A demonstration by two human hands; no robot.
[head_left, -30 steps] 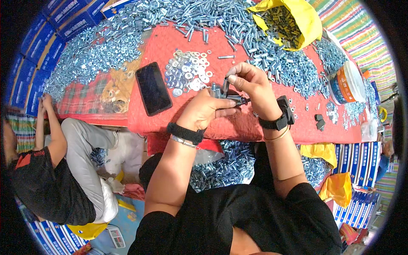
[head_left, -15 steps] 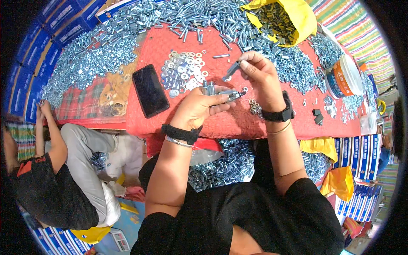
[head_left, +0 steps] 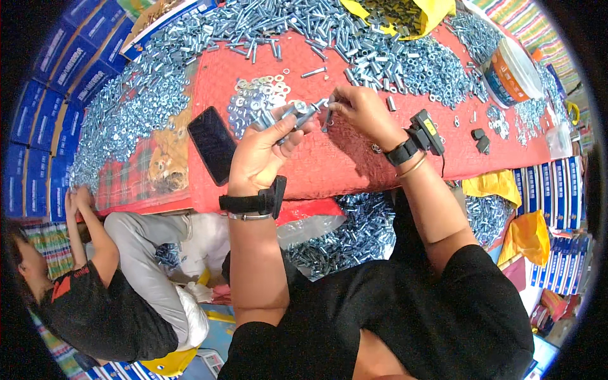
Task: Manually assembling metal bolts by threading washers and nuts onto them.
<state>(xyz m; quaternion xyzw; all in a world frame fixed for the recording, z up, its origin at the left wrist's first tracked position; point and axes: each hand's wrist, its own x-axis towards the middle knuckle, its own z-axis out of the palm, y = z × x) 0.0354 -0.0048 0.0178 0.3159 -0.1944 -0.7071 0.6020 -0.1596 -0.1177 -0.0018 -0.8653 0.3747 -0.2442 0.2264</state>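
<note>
My left hand [head_left: 253,155] is palm up above the red cloth, its fingers curled round several silvery bolts [head_left: 307,116] that point different ways. Close to its fingertips, my right hand [head_left: 367,115] pinches a slim metal bolt [head_left: 327,120] that hangs down; its upper end is hidden by the fingers. Just beyond my left hand lies a pile of flat washers [head_left: 259,95]. One loose bolt [head_left: 313,72] rests on the cloth past both hands.
A black phone [head_left: 212,145] lies left of my hands. Heaped bolts [head_left: 253,25] and sleeves or nuts [head_left: 437,73] line the far side. A white bucket [head_left: 516,73] stands at right, a yellow bag [head_left: 437,12] behind. Another person [head_left: 107,297] sits at left beside blue boxes [head_left: 38,114].
My right hand has come in beside the left fingertips, with a thin bolt now hanging from its pinch. The left hand still holds its bolts, now fanned more apart. The whole view has shifted.
</note>
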